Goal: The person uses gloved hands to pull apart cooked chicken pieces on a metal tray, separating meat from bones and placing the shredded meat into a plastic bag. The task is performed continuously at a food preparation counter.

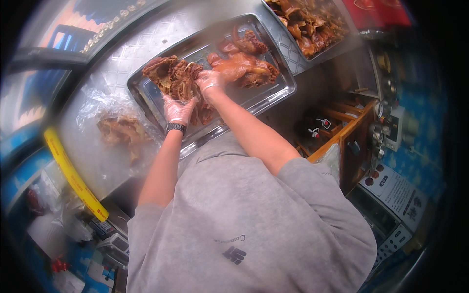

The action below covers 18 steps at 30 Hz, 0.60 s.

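In the head view, a browned chunk of cooked meat with bone [172, 75] lies over the left part of a rectangular metal tray [253, 108]. My left hand [178, 109], in a clear plastic glove and with a dark watch at the wrist, grips its near edge. On its right side, my gloved right hand [209, 81] holds the same chunk, with the fingertips partly hidden by it. Glossy reddish-brown cooked meat [245, 69] fills the tray's right part, just beyond my right hand. Some loose shreds show below my hands.
Left of the tray, a clear plastic bag [106, 99] lies with a paler piece of meat [122, 133]. A second tray of sliced glazed meat [311, 27] stands at the upper right. A yellow strip [75, 174] edges the left side; wooden framing [340, 128] stands at right.
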Each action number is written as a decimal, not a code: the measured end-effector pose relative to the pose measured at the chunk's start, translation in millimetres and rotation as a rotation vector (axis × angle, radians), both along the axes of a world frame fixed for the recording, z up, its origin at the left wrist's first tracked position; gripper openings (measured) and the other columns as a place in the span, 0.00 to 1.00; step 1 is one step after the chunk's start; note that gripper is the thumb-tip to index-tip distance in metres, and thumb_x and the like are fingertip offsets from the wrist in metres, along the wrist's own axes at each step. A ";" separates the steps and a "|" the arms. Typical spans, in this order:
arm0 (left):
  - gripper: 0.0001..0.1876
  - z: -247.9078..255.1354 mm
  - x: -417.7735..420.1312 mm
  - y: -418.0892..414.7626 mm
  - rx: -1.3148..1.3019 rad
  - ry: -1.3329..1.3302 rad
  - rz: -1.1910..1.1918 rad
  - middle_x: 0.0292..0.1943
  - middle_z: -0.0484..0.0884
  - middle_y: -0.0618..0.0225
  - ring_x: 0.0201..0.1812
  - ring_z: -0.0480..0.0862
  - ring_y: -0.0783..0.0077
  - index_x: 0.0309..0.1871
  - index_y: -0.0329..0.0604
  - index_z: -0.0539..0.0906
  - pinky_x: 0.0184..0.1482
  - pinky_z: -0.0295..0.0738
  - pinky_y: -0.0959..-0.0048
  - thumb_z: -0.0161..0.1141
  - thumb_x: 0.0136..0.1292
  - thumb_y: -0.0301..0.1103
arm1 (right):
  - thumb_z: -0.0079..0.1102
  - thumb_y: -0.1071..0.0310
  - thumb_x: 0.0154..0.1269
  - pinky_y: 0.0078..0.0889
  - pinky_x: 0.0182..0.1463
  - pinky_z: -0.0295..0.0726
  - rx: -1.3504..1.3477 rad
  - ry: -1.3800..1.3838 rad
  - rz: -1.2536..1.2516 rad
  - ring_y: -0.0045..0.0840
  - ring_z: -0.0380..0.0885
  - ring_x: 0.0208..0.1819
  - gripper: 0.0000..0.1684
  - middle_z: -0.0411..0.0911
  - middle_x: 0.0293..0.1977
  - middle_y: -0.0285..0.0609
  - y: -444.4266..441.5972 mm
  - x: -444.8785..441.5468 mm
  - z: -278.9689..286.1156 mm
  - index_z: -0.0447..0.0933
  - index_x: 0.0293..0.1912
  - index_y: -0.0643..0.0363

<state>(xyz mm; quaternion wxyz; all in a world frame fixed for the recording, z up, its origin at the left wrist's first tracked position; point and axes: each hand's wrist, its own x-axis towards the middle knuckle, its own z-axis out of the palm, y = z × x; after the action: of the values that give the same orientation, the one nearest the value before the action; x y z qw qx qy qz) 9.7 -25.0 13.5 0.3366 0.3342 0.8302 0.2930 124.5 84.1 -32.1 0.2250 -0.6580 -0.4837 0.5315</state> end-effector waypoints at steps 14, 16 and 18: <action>0.57 -16.8 -10.0 -14.3 0.020 -0.118 0.015 0.56 0.88 0.45 0.57 0.89 0.47 0.76 0.29 0.63 0.63 0.82 0.58 0.85 0.48 0.46 | 0.59 0.81 0.70 0.29 0.45 0.80 -0.337 0.684 -0.320 0.20 0.77 0.39 0.10 0.82 0.38 0.38 3.9 -0.9 28.5 0.83 0.48 0.64; 0.53 -16.3 -10.0 -15.0 0.098 -0.273 0.047 0.57 0.89 0.52 0.57 0.90 0.57 0.76 0.31 0.65 0.63 0.83 0.63 0.84 0.51 0.40 | 0.58 0.82 0.70 0.30 0.44 0.81 -0.437 0.865 -0.506 0.20 0.77 0.37 0.09 0.82 0.36 0.39 10.6 3.2 22.0 0.83 0.45 0.63; 0.49 -13.4 -14.8 -18.2 0.109 -0.392 0.074 0.57 0.89 0.55 0.56 0.90 0.62 0.75 0.32 0.67 0.62 0.83 0.65 0.83 0.53 0.36 | 0.56 0.84 0.70 0.31 0.42 0.82 0.013 0.099 0.058 0.21 0.79 0.36 0.06 0.82 0.32 0.40 -6.3 13.2 46.0 0.79 0.41 0.65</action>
<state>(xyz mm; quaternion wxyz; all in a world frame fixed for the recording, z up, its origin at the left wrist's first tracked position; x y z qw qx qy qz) -5.1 -43.2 0.1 0.4619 0.2577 0.7435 0.4092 137.7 77.8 13.9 0.2375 -0.6152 -0.4941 0.5666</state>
